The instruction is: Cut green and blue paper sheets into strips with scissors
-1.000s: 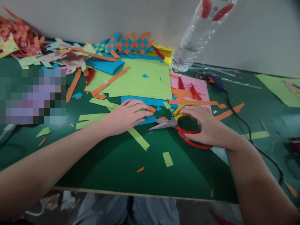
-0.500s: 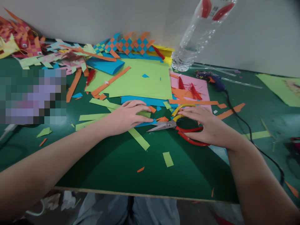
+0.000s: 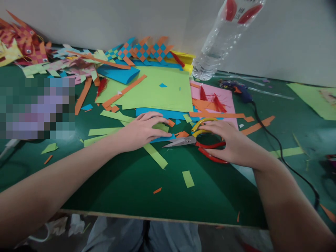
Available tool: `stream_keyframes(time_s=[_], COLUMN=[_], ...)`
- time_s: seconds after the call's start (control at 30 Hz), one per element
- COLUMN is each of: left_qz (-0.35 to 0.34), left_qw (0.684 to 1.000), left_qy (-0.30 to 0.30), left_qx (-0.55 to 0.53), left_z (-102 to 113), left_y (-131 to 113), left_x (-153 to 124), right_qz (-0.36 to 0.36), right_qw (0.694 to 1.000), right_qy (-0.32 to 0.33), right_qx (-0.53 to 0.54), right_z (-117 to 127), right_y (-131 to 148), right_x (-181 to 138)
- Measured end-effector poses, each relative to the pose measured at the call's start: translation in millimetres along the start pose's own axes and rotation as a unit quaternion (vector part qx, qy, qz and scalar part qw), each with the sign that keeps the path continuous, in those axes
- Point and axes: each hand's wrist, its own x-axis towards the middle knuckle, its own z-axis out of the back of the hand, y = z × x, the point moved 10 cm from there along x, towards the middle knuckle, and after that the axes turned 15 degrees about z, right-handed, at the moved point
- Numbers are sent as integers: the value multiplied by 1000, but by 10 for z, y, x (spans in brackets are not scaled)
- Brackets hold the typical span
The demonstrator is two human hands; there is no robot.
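My right hand [image 3: 231, 141] has its thumb and fingers in the red and yellow handles of a pair of scissors [image 3: 185, 141]. The blades are nearly together and point left, low over the green table [image 3: 126, 189]. Just left of them, my left hand [image 3: 144, 129] rests palm down with its fingers apart. Its thumb tip touches a small blue paper strip [image 3: 162, 138], which the hand partly hides. Green paper strips [image 3: 156, 155] pass under and beside that hand. Orange scraps [image 3: 182, 134] lie behind the blades.
Green sheets [image 3: 160, 92] lie behind my hands, beside pink paper [image 3: 228, 94] with red tassels. Woven paper fish [image 3: 141, 50] lean at the wall. A water bottle [image 3: 215, 49] stands at the back. A glue gun [image 3: 241, 91] trails its cord [image 3: 280, 143] past my right arm.
The scissors and my right hand have shifted slightly left, so the blade tips sit a little nearer my left hand. My left hand stays in place.
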Motion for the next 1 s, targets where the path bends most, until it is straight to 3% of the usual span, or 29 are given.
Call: stream_keyframes(time_s=[0.53,0.73,0.8,0.9,1.0], left_qz=[18,40,22,-28,-30], left_qw=[1000,996,997,999,999], left_qy=[2,-47,-38,21,45], left_qx=[-8,-63,-60,-36,-5], left_z=[13,180,240,222,192], left_y=[-14,-26,-22,-14,68], left_x=[-18,-20,-42,-104,-138], right_qz=[10,-8,-8,-13,-26], right_qw=[1000,1000,1000,1000,999], right_qy=[-5,14,20,22,24], right_qx=[9,8,9,8,11], right_z=[-4,-17,-24,-26,-31], right_y=[61,-6,-12,-33,-66], right_x=[9,-23,-30,-43,-59])
